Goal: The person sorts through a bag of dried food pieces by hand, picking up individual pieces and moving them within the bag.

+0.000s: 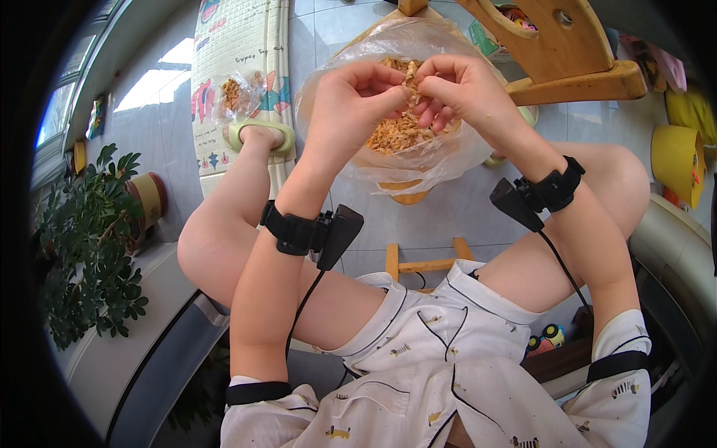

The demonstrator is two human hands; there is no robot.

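Observation:
Over a large clear plastic bag (pixel 328 82), my left hand (pixel 355 101) and my right hand (pixel 464 89) meet, thumbs and fingertips pinched. Between them is a pale tan, ragged strip (pixel 411 73) of some dried-looking food whose kind I cannot make out. The opened bag lies spread over a wooden seat, and in it is a heap of orange-brown shreds (pixel 392 138) of similar look. My hands cover part of this heap. To the left, a smaller clear bag (pixel 250 88) holding brown bits (pixel 231 93) rests on a patterned mat.
The wooden chair's backrest (pixel 560 52) rises at the far right. The patterned mat (pixel 224 37) lies on grey tiles, my green slipper (pixel 280 138) on it. A leafy plant (pixel 93 231) stands left, a yellow bin (pixel 676 164) right. Cords hang from black straps on both forearms.

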